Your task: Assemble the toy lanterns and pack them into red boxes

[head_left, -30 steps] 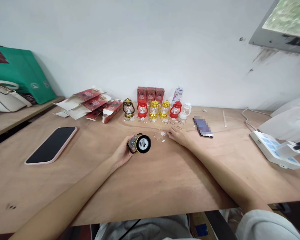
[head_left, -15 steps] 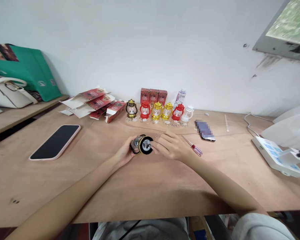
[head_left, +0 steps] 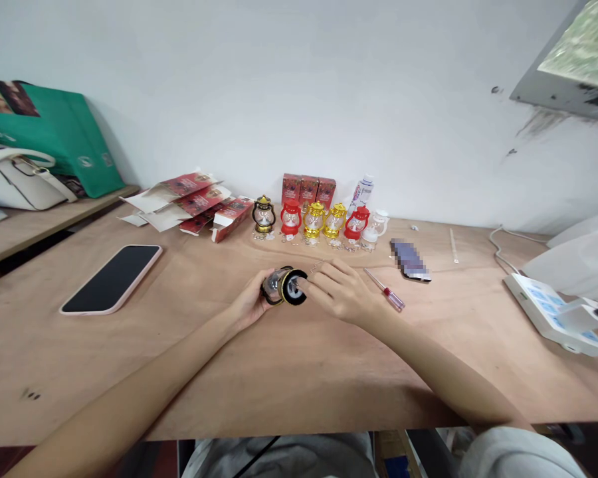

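My left hand (head_left: 253, 301) is wrapped round a small black-and-gold toy lantern (head_left: 274, 285), which lies on its side with its base turned toward me and to the right. The base is uncovered, showing a pale round recess with dark parts. At this recess are the bent fingertips of my right hand (head_left: 337, 291), closed together; whatever they pinch is too small to make out. A thin bent wire-like piece (head_left: 321, 264) lies just behind my right fingers. To the right of that hand rests a screwdriver (head_left: 386, 291) with a clear reddish handle.
Behind stand a black-gold lantern (head_left: 264, 216), red lanterns (head_left: 290, 219), gold lanterns (head_left: 313, 220) and a white lantern (head_left: 376, 227), with small parts before them. Red boxes (head_left: 309, 190), flattened cartons (head_left: 184, 199), a bottle (head_left: 361, 192), phones (head_left: 112, 279) and a power strip (head_left: 553, 309) surround the workspace.
The view has shifted slightly. My right index finger now reaches further into the lantern's base. My left hand keeps its hold on the lantern.
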Demonstrator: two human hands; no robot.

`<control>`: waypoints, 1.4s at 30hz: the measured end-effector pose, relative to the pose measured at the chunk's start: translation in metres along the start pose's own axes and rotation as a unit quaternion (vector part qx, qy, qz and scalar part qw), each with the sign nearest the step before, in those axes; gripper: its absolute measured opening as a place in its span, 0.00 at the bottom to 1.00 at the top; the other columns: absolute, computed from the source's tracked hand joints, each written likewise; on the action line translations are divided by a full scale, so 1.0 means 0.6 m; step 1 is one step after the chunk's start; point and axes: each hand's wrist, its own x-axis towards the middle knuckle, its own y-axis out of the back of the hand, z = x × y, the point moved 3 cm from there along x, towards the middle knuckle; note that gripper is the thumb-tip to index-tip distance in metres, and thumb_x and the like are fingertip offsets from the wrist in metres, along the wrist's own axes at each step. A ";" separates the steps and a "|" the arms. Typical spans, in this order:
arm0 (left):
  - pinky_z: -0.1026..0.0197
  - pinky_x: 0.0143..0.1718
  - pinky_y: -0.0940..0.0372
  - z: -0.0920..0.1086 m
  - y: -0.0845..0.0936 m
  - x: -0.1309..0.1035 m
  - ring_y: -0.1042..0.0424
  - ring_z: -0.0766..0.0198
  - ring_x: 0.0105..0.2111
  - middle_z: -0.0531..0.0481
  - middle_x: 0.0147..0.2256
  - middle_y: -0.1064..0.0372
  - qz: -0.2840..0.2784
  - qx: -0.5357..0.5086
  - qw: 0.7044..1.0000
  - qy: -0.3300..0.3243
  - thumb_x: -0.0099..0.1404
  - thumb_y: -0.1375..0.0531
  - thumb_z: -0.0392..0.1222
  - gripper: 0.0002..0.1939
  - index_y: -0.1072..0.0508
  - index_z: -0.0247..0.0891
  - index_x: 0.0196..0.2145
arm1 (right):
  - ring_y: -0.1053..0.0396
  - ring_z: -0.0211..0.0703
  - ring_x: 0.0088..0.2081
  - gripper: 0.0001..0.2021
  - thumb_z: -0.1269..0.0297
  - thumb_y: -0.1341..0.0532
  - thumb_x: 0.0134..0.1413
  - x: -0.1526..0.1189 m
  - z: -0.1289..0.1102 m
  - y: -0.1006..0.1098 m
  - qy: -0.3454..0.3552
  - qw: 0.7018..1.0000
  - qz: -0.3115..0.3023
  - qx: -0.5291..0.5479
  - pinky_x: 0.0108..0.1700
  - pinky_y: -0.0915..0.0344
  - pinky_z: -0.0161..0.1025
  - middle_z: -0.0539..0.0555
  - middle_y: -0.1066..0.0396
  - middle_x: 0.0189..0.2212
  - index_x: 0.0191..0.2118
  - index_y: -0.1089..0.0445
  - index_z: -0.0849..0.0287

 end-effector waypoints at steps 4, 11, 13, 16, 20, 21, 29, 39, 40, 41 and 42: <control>0.72 0.21 0.36 0.001 -0.002 -0.001 0.32 0.69 0.23 0.49 0.28 0.29 0.002 -0.003 1.000 -0.016 0.63 0.44 0.39 0.10 0.27 0.32 0.40 | 0.39 0.38 0.30 0.08 0.75 0.45 0.60 0.000 0.004 0.005 -0.039 0.999 0.000 0.025 0.33 0.42 0.38 0.52 0.32 0.26 0.33 0.31 0.61; 0.72 0.22 0.34 0.001 -0.001 -0.001 0.32 0.71 0.22 0.52 0.27 0.29 -0.007 -0.013 1.000 -0.016 0.66 0.48 0.38 0.11 0.26 0.33 0.37 | 0.36 0.38 0.31 0.09 0.73 0.46 0.61 0.003 0.006 0.005 -0.073 0.995 -0.015 0.060 0.34 0.42 0.37 0.52 0.29 0.28 0.34 0.30 0.61; 0.72 0.22 0.34 0.001 -0.001 -0.002 0.32 0.71 0.22 0.52 0.27 0.28 -0.002 -0.012 1.000 -0.013 0.67 0.49 0.38 0.12 0.26 0.33 0.36 | 0.35 0.38 0.31 0.08 0.73 0.46 0.61 0.004 0.005 0.005 -0.075 0.995 -0.009 0.070 0.34 0.42 0.36 0.52 0.28 0.27 0.33 0.30 0.62; 0.72 0.22 0.33 0.002 -0.003 -0.005 0.31 0.71 0.22 0.52 0.27 0.28 0.012 -0.011 1.000 -0.010 0.67 0.49 0.37 0.12 0.26 0.32 0.35 | 0.35 0.38 0.32 0.07 0.73 0.44 0.60 0.005 0.004 0.004 -0.086 0.993 -0.002 0.085 0.34 0.41 0.37 0.53 0.27 0.28 0.33 0.30 0.63; 0.72 0.22 0.35 0.002 -0.004 -0.005 0.32 0.72 0.22 0.52 0.26 0.29 0.009 -0.015 1.000 -0.012 0.66 0.48 0.38 0.12 0.26 0.33 0.35 | 0.34 0.39 0.33 0.06 0.73 0.44 0.60 0.002 0.003 -0.002 -0.093 0.991 -0.002 0.092 0.34 0.41 0.38 0.54 0.27 0.29 0.34 0.31 0.63; 0.72 0.21 0.35 0.002 -0.003 -0.005 0.32 0.72 0.22 0.52 0.26 0.29 0.007 -0.018 1.000 -0.012 0.66 0.48 0.38 0.12 0.26 0.33 0.35 | 0.34 0.39 0.33 0.05 0.73 0.44 0.59 0.001 0.002 -0.003 -0.090 0.991 0.002 0.095 0.34 0.41 0.38 0.54 0.27 0.29 0.35 0.31 0.63; 0.72 0.19 0.36 0.004 -0.007 -0.007 0.33 0.72 0.20 0.52 0.25 0.30 0.005 -0.024 1.000 -0.005 0.67 0.49 0.37 0.13 0.26 0.32 0.34 | 0.34 0.38 0.33 0.09 0.73 0.46 0.61 -0.010 0.002 -0.013 -0.092 0.991 0.002 0.102 0.34 0.38 0.37 0.54 0.26 0.32 0.37 0.29 0.59; 0.73 0.18 0.36 0.004 -0.007 -0.007 0.33 0.72 0.19 0.52 0.24 0.30 0.017 -0.014 1.000 -0.008 0.66 0.49 0.37 0.11 0.27 0.32 0.35 | 0.34 0.39 0.33 0.09 0.74 0.47 0.61 -0.006 0.003 -0.012 -0.109 0.988 0.006 0.111 0.35 0.39 0.37 0.54 0.27 0.30 0.35 0.30 0.60; 0.73 0.17 0.36 0.005 -0.008 -0.008 0.33 0.72 0.19 0.52 0.23 0.30 0.017 -0.013 1.000 -0.008 0.66 0.49 0.37 0.11 0.27 0.32 0.35 | 0.34 0.39 0.33 0.08 0.73 0.46 0.61 -0.006 0.003 -0.013 -0.116 0.986 0.011 0.123 0.35 0.39 0.37 0.54 0.27 0.30 0.35 0.30 0.60; 0.73 0.17 0.36 0.005 -0.009 -0.009 0.33 0.72 0.19 0.52 0.24 0.30 0.016 -0.012 1.000 -0.009 0.66 0.49 0.37 0.11 0.27 0.32 0.35 | 0.34 0.39 0.33 0.07 0.72 0.45 0.61 -0.007 0.003 -0.013 -0.123 0.983 0.016 0.133 0.35 0.39 0.37 0.53 0.27 0.30 0.35 0.30 0.60; 0.73 0.18 0.36 0.006 -0.010 -0.010 0.33 0.71 0.19 0.52 0.24 0.30 0.016 -0.012 1.000 -0.010 0.66 0.49 0.36 0.11 0.27 0.32 0.35 | 0.34 0.39 0.33 0.06 0.72 0.45 0.61 -0.008 0.003 -0.014 -0.131 0.981 0.019 0.139 0.35 0.39 0.37 0.53 0.27 0.30 0.34 0.31 0.60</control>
